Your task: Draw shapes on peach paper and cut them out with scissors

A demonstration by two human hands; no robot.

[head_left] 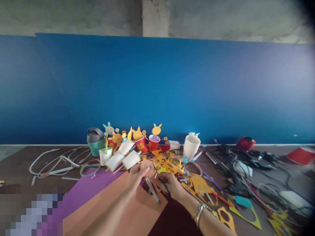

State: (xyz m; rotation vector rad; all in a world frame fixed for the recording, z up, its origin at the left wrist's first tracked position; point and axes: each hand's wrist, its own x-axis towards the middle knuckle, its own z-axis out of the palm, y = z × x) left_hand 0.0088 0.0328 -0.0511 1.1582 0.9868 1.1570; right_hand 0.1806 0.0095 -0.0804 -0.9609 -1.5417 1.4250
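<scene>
My left hand (137, 175) pinches an orange paper piece (146, 166) that has a small face drawn on it. Close beside it on the right, my right hand (169, 185) is closed around dark scissors (161, 178), whose blades reach up to the paper's right edge. A marker (153, 190) with a dark green end lies just below, between the two hands. Under my hands and forearms are a large orange sheet (115, 200) and a purple sheet (83, 186).
Behind my hands stand paper cups (140, 145) with animal cutouts, a teal bottle (95, 142) and a white cup (191, 146). Yellow paper scraps (200, 183) lie right of centre. Black cables and a glue gun (237, 183) are farther right. White cables (64, 160) lie left.
</scene>
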